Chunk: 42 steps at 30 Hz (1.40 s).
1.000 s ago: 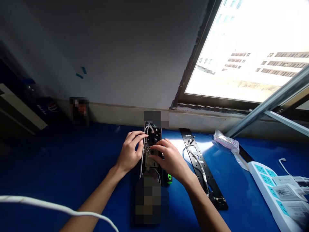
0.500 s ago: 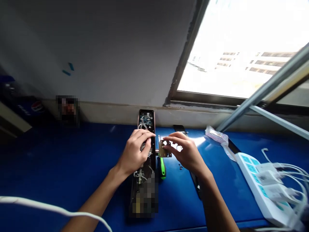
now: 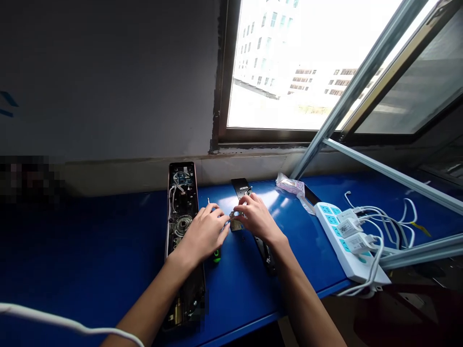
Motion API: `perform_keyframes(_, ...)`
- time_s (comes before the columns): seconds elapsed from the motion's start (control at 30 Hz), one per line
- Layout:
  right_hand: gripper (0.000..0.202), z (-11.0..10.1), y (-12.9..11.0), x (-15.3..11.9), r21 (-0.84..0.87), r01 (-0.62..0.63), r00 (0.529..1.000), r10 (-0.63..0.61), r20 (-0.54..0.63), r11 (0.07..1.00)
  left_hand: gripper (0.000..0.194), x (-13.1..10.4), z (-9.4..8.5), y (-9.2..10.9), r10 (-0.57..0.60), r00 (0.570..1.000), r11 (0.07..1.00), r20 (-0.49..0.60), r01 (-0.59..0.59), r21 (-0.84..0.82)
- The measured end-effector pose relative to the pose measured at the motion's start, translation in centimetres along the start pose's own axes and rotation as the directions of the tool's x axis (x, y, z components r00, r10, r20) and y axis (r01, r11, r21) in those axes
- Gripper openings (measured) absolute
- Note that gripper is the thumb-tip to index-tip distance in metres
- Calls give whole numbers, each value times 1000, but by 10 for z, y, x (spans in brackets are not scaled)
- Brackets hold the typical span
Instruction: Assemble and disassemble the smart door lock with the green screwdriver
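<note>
Small, flat, dull and brassy, with cut-outs along the upper edge: the metal plate! Glossy blue table below, streaked with bright light near a wide window. Grey wall behind, metal strut slanting across the glass. Away to the right, a white power strip, crowded with plugs. Now to the action: plate pinched between thumb and fingers of the right hand, over the table, between a long open housing, wires showing, and a black panel. Left hand half-curled, fingertips right by the plate's left edge, gripping or not, impossible to tell; green-ended screwdriver just beneath, partly hidden.
</note>
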State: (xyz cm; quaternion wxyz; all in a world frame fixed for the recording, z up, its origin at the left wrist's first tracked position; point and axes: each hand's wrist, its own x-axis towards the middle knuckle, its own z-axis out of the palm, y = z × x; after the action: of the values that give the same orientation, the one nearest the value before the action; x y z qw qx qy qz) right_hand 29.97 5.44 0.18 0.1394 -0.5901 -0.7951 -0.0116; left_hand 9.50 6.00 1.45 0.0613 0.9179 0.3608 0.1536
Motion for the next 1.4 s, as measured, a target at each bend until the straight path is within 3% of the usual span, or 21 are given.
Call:
perform_keyframes(0.4, 15, 20, 3, -4, -79, -71, 997, 72, 10, 994, 22, -3, 3, -5, 62, 995, 998, -80, -62, 2)
perform_keyframes(0.63, 21, 13, 0, -5, -14, -78, 994, 77, -74, 997, 23, -18, -8, -11, 145, 956, 985, -256, -164, -54)
perform_keyframes(0.7, 26, 5, -8, -5, 37, -60, 990, 64, -128, 998, 26, -30, -15, -18, 117, 933, 983, -340, -157, -95)
perform_keyframes(0.8, 24, -8, -29, -4, 151, 28, 981, 2, -194, 988, 30, -50, -22, -36, -34, 879, 986, -476, -50, -162)
perform_keyframes(0.9, 21, -13, -55, 1, 260, 140, 975, -88, -202, 955, 34, -65, -21, -56, -183, 800, 976, -571, 79, -202)
perform_keyframes(0.97, 19, -13, -73, 6, 303, 204, 972, -156, -175, 931, 35, -71, -17, -65, -239, 777, 965, -582, 125, -230)
perform_keyframes(1.17, 24, -5, -109, 28, 287, 268, 963, -251, -97, 920, 37, -76, -14, -72, -236, 796, 964, -557, 119, -239)
perform_keyframes(1.4, 15, -6, -115, 34, 256, 301, 954, -290, -80, 919, 39, -76, -13, -67, -230, 801, 963, -552, 107, -247)
